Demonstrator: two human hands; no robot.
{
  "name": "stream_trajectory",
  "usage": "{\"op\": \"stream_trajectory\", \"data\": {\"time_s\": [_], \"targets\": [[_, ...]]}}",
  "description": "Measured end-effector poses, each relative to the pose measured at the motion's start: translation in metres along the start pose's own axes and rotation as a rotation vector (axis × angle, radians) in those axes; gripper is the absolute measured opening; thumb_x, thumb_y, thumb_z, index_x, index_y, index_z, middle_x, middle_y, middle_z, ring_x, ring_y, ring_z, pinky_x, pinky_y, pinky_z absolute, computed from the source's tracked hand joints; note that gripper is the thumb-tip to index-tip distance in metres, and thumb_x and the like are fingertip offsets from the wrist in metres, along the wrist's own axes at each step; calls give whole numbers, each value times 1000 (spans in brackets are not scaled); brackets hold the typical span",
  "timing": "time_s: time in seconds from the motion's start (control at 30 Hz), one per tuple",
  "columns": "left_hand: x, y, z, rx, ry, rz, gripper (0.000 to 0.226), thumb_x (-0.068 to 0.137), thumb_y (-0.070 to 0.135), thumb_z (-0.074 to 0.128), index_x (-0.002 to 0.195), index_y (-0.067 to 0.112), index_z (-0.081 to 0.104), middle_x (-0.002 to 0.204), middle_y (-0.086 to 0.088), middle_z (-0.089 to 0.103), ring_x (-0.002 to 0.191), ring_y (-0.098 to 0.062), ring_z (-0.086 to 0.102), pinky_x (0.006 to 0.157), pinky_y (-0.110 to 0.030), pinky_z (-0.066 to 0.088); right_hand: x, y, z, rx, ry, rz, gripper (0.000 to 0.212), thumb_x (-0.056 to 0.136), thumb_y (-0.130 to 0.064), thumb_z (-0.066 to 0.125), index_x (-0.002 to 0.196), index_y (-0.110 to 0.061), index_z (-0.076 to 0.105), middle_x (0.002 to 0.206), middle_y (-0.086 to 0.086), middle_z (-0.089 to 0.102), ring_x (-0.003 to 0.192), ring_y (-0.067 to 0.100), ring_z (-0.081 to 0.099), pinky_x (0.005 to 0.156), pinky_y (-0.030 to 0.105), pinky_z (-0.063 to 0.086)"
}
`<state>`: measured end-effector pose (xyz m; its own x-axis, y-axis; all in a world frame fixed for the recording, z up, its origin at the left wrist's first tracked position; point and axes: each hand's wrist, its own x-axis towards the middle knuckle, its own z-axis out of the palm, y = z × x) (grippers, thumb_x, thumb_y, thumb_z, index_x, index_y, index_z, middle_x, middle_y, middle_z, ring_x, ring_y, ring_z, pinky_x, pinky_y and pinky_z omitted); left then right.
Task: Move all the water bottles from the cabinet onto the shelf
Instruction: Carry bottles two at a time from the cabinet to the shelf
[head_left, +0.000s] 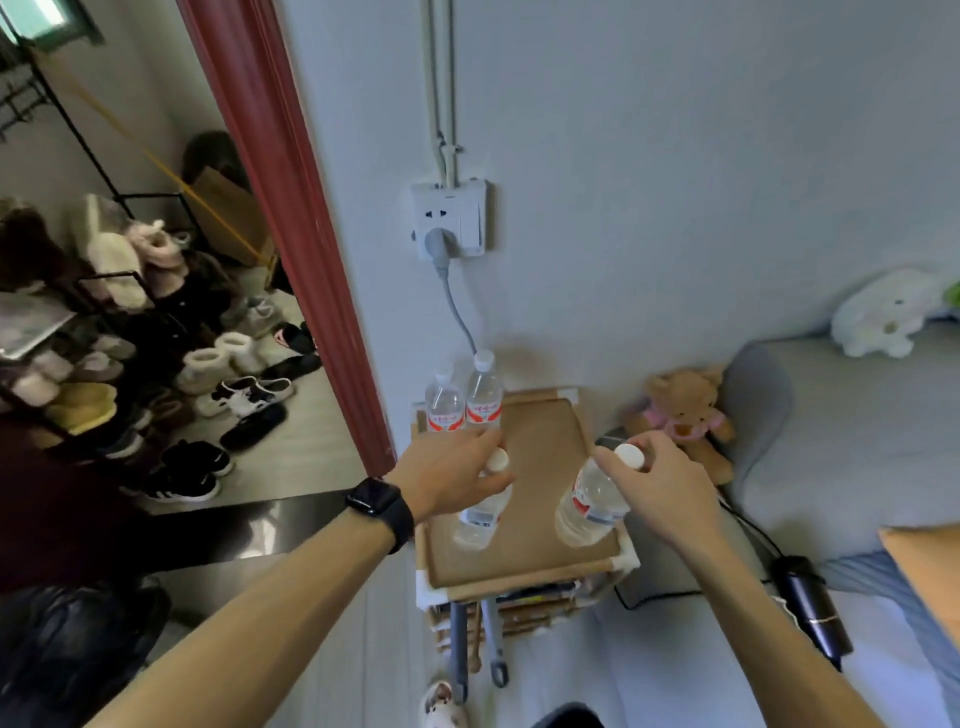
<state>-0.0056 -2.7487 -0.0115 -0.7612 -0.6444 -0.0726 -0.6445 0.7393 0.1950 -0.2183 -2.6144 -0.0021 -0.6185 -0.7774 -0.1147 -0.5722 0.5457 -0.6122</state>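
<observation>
Far left: a shoe rack (78, 332) loaded with footwear, more shoes on the floor beside it. A red curtain (291, 208) hangs at the edge of the wall. The left grip (452, 467), a black watch (382, 506) on its wrist, is clenched around the neck of a water bottle (480, 512), just under the white cap; this bottle is tilted over the near left part of the shelf (540, 441) top. Two more bottles stand upright, side by side, at the far left corner of the shelf: one (444, 402) on the left, one (484, 395) on the right. Above them a wall socket (449, 218) carries a grey plug and cable. The right grip (660, 483) is grasping the cap end of a second tilted bottle (589, 506) over the near right part of the shelf. Whether either held bottle's base touches the shelf cannot be told. Right of the shelf, a teddy bear (683, 410) sits against a grey bed (841, 441); a white plush toy (883, 314) lies at the far right.
</observation>
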Motion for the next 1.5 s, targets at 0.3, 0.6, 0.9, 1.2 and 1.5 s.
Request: {"op": "stream_trajectory", "data": {"time_s": [0.3,0.6,0.9,1.2,1.5], "targets": [[98,14,14,-98,29,-246,39,92,60,42,99,22,50,85,4,62,73,-19,60,67,-39,53,110,-2,8,-75,-109,-85,37,88,-61,55,105,-27,55,89,-11,62,85,16,60,73,36,49],[172,37,12,44,-25,-377,34,96,50,43,110,19,48,96,-1,63,82,-27,63,66,-36,49,197,1,12,-16,-280,-206,27,88,-53,60,98,-29,54,82,-12,63,79,16,59,66,33,41],[188,26,7,205,-64,-374,41,95,57,45,115,21,52,88,0,64,83,-24,59,62,-33,39,214,0,31,-7,-372,-250,35,87,-60,58,101,-29,50,81,-14,62,77,12,59,62,31,41],[194,16,-1,282,-54,-266,40,95,58,45,121,30,57,96,-2,66,105,-25,52,81,-36,35,214,-8,17,-204,-487,-383,28,88,-60,53,103,-36,51,84,-8,65,79,16,60,69,33,48],[200,13,-13,120,-96,-186,31,95,53,48,117,36,62,101,2,67,106,-21,54,80,-32,33,222,-10,12,-326,-451,-410,36,87,-59,54,108,-30,55,98,-2,67,87,22,61,75,37,53]]}}
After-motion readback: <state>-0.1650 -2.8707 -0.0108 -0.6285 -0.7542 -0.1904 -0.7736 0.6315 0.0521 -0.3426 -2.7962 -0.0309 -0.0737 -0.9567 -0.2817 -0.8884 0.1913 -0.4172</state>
